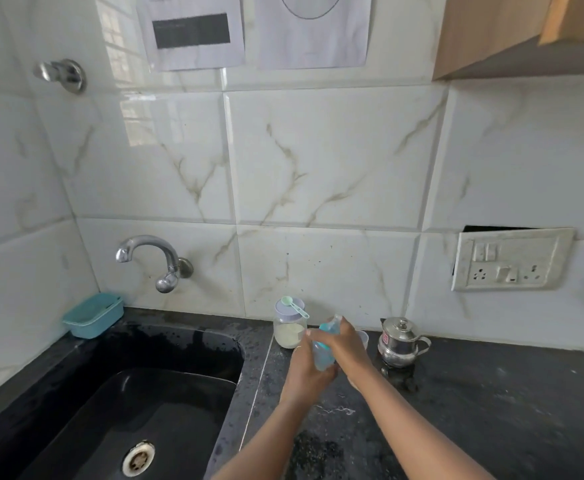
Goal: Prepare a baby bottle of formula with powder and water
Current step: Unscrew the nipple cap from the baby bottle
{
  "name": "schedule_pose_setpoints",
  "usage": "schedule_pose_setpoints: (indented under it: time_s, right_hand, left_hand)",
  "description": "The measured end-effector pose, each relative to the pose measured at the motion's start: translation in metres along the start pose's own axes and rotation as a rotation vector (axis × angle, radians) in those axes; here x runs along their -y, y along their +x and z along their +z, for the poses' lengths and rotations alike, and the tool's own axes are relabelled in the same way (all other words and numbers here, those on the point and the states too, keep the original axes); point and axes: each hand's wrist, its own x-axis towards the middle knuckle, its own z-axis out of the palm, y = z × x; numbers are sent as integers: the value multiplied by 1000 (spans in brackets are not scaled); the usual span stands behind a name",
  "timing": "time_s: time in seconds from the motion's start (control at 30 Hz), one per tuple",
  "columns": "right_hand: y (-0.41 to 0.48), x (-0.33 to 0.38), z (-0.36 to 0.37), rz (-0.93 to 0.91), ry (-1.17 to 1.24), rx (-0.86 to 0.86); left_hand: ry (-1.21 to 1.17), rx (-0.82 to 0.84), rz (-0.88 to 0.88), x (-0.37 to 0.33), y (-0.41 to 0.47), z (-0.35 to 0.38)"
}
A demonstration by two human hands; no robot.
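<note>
A clear baby bottle [322, 358] with a blue collar and teat is held above the black counter [474, 410], tilted slightly. My left hand [306, 372] grips its lower body from the left. My right hand [344, 342] wraps the blue collar at the top. Behind them stands a glass jar of white powder [289, 332] with a pale lid, and a green scoop [294, 305] lies across that lid. A clear cup [362, 337] peeks out behind my right hand, mostly hidden.
A small steel pot with lid [401, 342] stands right of my hands. The black sink [138, 403] fills the lower left, with a wall tap [152, 258] above it and a teal soap box [94, 315] at its corner. A socket plate [510, 259] sits on the tiled wall.
</note>
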Motion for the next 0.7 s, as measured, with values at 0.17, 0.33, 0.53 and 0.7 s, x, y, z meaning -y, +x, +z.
schedule_pose_setpoints:
  time_s: [0.17, 0.33, 0.53, 0.7]
  right_hand:
    - [-16, 16, 3, -95, -67, -182]
    - [-22, 12, -5, -95, 93, -142]
    - [-24, 15, -24, -195, 106, 336]
    - [-21, 17, -39, 5, 50, 909]
  left_hand:
    - [-47, -62, -24, -19, -15, 3]
    - [-29, 44, -36, -26, -20, -6]
    - [-231, 408, -136, -25, -19, -24]
    - [-188, 886, -258, -18, -24, -33]
